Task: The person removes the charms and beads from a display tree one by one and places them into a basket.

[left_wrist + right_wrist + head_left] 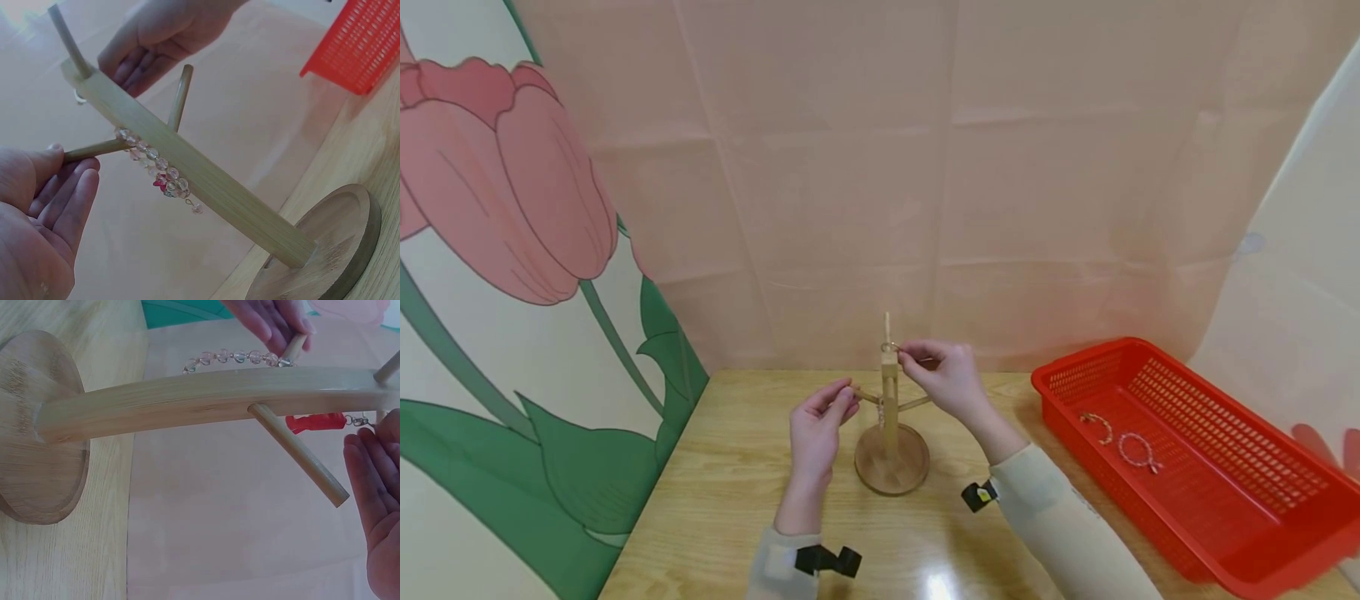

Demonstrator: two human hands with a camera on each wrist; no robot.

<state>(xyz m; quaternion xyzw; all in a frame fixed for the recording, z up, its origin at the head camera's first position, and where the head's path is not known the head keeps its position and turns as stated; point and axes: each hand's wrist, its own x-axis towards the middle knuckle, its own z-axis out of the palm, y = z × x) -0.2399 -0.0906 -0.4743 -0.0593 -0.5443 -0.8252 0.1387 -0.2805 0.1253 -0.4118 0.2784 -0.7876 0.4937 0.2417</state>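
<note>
A wooden jewelry stand (891,417) with a round base rises at the middle of the table. My left hand (820,429) pinches the end of its left peg (94,151) between thumb and fingers. From that peg, against the post, hangs a clear-bead bracelet (156,164) with a small red charm. At the stand's top, my right hand (951,375) pinches a keychain with a red pendant (315,422) on a small metal chain. Its metal ring (889,346) overlaps the base of the upper peg in the head view. The post partly hides the keychain in the wrist views.
A red plastic basket (1150,517) stands to the right, holding a gold-toned bracelet (1097,427) and a pink beaded bracelet (1137,450). Another peg (303,456) juts from the post's right side. A pinkish sheet (835,183) covers the wall behind the wooden table (700,500).
</note>
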